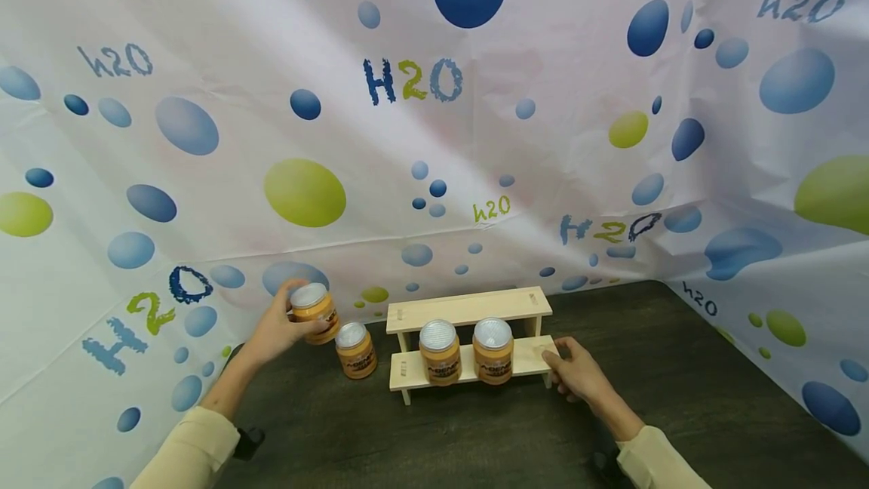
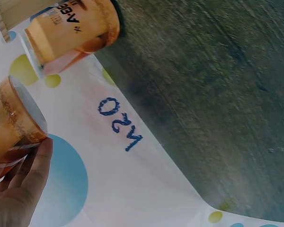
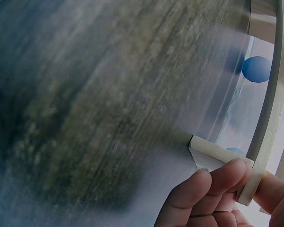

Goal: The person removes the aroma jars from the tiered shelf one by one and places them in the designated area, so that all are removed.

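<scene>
Your left hand is holding a jar with a silver lid and an orange label, and your fingers are wrapped round its side. The jar is up off the dark table, tipped a little, at about 9 o'clock from the small wooden shelf. In the left wrist view you can see the same jar pressed against your fingertips, with the spotted cloth behind it. A second jar stands on the table just beside the shelf's left end, at about 4 o'clock from the one you hold (in the left wrist view the second jar shows at the top). The shelf has two steps. Two more jars sit side by side on the low step, one on the left and one on the right. The top step is bare wood. Your right hand grips the right end of the low step, at about 3 o'clock from the two jars. In the right wrist view your fingers are curled over the pale wooden edge with your thumb on the other side, so that hand is pinching the shelf. The white cloth with blue and green spots hangs behind and at both sides.
</scene>
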Available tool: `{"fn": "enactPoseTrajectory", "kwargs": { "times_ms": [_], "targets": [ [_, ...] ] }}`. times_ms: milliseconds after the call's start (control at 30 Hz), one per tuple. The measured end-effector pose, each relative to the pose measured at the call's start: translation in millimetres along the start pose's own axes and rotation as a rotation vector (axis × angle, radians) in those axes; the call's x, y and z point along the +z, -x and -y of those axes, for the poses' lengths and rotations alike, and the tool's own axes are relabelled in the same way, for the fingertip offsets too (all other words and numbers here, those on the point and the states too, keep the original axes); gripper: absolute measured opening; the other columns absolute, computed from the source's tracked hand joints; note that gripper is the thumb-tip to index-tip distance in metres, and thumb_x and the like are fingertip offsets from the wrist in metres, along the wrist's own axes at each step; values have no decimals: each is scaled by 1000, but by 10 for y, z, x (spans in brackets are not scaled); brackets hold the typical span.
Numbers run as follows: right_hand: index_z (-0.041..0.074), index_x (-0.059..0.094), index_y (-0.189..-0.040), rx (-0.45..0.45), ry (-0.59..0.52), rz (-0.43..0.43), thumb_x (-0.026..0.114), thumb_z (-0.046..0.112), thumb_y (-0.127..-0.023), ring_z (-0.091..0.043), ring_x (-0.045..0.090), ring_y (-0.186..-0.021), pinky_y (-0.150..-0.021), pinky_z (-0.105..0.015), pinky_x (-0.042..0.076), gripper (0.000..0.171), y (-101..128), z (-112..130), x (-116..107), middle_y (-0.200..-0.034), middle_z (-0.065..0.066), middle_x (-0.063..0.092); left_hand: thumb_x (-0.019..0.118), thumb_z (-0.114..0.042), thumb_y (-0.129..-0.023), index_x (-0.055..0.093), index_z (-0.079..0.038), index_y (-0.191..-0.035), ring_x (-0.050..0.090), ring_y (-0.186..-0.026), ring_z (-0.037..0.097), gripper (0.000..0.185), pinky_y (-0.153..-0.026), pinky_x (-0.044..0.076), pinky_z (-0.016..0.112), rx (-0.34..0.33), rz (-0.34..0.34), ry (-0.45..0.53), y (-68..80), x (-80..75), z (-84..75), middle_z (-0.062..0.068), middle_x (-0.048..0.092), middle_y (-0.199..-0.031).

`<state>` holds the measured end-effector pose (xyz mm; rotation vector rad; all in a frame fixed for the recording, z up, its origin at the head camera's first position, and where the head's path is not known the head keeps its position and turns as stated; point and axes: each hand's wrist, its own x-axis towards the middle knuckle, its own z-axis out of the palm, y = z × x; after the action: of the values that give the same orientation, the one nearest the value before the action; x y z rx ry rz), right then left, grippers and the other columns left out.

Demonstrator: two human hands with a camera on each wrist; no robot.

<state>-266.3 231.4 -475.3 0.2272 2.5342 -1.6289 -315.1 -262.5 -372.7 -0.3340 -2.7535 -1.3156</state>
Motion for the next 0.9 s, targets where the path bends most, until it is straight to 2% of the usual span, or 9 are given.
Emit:
{"fn": "enactPoseTrajectory", "kwargs": {
  "times_ms": [167, 433, 600, 767, 900],
  "targets": [
    [-1, 43, -136, 1, 1, 0, 52, 27, -105, -17, 53, -57, -49, -31, 45, 43, -5, -1, 2, -71, -6, 58, 77, -21, -89, 19, -5, -152, 59, -116, 43, 87, -81, 53, 39, -8, -8, -7, 36, -21, 64, 33, 50, -132],
    [-1, 42, -136, -2, 2, 1, 52, 27, -105, -17, 53, -57, -49, -31, 45, 43, -12, -6, 2, -71, -7, 59, 75, -19, -91, 17, -1, -151, 51, -123, 50, 86, -86, 53, 45, -17, -27, -10, 55, -31, 207, 33, 43, -136],
    [-1, 42, -136, -4, 3, 5, 52, 26, -105, -17, 53, -58, -50, -31, 45, 43, -4, -2, -3, -71, -7, 59, 76, -19, -90, 19, 1, -149, 50, -124, 51, 84, -88, 53, 47, -53, -53, -39, 88, -35, 296, 34, 42, -136],
    [-1, 42, -137, -3, 3, 6, 52, 27, -105, -17, 53, -58, -50, -31, 44, 44, 0, 2, -5, -72, -7, 58, 76, -22, -91, 18, 2, -150, 47, -127, 53, 86, -92, 51, 51, -100, -48, -61, 136, -28, 353, 35, 41, -139],
    [-1, 42, -137, -1, 4, 7, 52, 27, -105, -17, 53, -58, -50, -31, 44, 44, 8, 6, -6, -72, -7, 59, 76, -20, -91, 20, 3, -149, 47, -126, 53, 84, -93, 51, 54, -99, -51, -67, 165, 1, 419, 35, 41, -138]
  ]
}}
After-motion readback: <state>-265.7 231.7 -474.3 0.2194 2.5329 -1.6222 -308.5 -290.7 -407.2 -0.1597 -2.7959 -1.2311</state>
